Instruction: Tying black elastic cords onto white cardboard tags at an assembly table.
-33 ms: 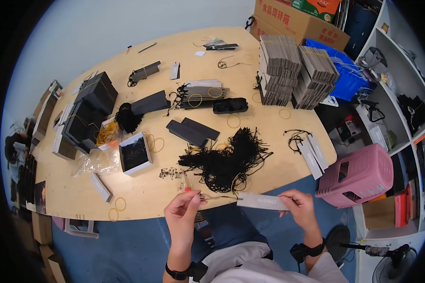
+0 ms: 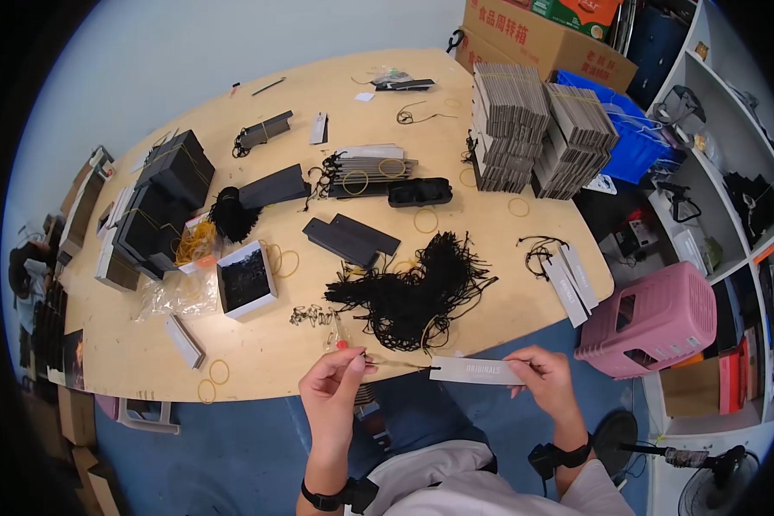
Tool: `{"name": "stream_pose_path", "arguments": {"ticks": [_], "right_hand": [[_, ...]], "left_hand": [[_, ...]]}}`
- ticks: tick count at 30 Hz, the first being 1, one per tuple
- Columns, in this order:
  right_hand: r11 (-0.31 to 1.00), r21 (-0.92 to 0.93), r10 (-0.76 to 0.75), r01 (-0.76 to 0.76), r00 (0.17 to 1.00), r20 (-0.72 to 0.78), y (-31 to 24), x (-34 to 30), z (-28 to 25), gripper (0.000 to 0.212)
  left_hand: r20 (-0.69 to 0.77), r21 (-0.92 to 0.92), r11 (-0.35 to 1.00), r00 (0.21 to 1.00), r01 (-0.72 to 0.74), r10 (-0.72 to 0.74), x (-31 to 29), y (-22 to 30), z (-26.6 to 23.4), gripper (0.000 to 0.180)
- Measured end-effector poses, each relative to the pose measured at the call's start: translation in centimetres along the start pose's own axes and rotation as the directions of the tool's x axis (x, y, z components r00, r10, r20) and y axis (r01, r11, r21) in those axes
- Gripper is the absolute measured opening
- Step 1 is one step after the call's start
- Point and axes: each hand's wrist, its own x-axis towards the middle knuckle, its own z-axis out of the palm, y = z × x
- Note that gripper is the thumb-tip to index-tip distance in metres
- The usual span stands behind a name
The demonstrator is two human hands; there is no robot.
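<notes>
My right hand [image 2: 540, 375] pinches the right end of a grey hang tag [image 2: 469, 371] just past the table's near edge. A dark cord [image 2: 397, 365] runs from the tag's left end. The far end of that cord is between the thumb and fingertips of my left hand [image 2: 337, 377], so it stretches nearly straight across. Just beyond lies a tangled heap of black cords [image 2: 426, 297] on the table. A few finished-looking grey tags with black cords [image 2: 569, 285] lie at the right corner.
The wooden table [image 2: 258, 361] carries dark tag stacks [image 2: 165, 202], a small white box [image 2: 248, 279], tall banded grey stacks [image 2: 509, 129] and loose rubber bands [image 2: 219, 371]. A pink pet carrier [image 2: 654, 322] stands at the right, beside white shelves. A fan [image 2: 722, 473] is lower right.
The tag has shifted very slightly to the left, and its left end sits a little lower. Both hands stay nearly in place, still holding tag and cord.
</notes>
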Motion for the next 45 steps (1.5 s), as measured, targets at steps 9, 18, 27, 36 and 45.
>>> {"name": "stream_pose_path", "arguments": {"ticks": [9, 18, 27, 36, 45], "right_hand": [[0.966, 0.222, 0.102, -0.134, 0.984, 0.148, -0.6, 0.0, 2.5, 0.016], [1.0, 0.021, -0.02, 0.019, 0.999, 0.028, 0.3, 0.0, 4.0, 0.012], [0.986, 0.165, 0.008, -0.01, 1.0, 0.015, 0.2, -0.2, 4.2, 0.013], [0.988, 0.094, -0.117, 0.125, 0.989, -0.091, -0.5, 0.2, 2.7, 0.022], [0.976, -0.128, -0.213, 0.175, 0.888, -0.407, 0.9, 1.6, -2.4, 0.009]], "left_hand": [[-0.024, -0.042, 0.999, 1.0, 0.002, -0.003, -0.8, 0.1, -0.3, 0.013], [-0.002, -0.006, 1.0, 1.0, -0.002, 0.002, -1.5, 0.0, -1.4, 0.012], [-0.129, -0.176, 0.982, 0.99, -0.07, 0.048, -1.6, -0.2, -3.3, 0.011], [-0.159, -0.166, 0.984, 0.987, -0.064, 0.037, -0.3, -0.5, -2.3, 0.01], [0.1, -0.315, 0.929, 0.98, 0.194, -0.171, 3.5, -0.3, 3.1, 0.01]]}}
